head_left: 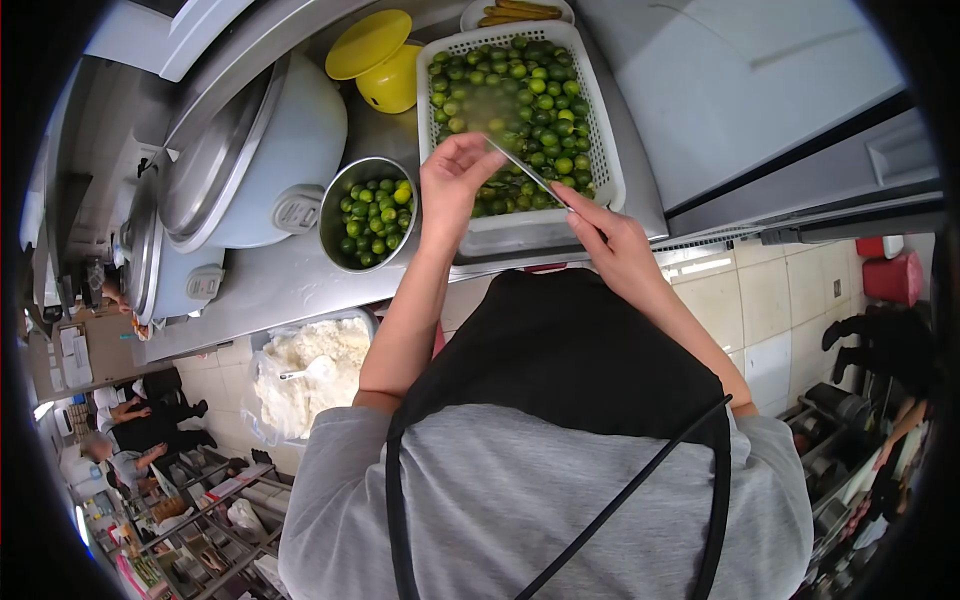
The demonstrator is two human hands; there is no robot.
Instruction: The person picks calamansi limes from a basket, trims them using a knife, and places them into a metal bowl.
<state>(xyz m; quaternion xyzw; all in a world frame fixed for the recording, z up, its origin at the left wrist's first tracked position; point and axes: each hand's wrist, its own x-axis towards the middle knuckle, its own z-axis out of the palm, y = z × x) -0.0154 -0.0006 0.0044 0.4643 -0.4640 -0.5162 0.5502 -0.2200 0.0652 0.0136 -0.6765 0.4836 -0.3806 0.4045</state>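
My right hand (607, 238) grips a slim knife (525, 167), its blade pointing up and left over a white perforated basket (604, 130) of small green limes (540, 125). At the tip of the blade, the fingers of my left hand (452, 188) are pinched together. Whatever they hold is too small or hidden to make out. Left of that hand, a round metal bowl (332, 245) contains more limes (375, 220), a few of them yellowish. Both hands are above the basket's near side.
Yellow plastic containers (385, 75) stand behind the metal bowl. Large rice cookers (290, 150) line the counter's left side. A plate of long brown food (520, 12) sits at the back. Below the counter is a tub of white grains (320, 350) with a scoop. Other people (150, 425) are farther off.
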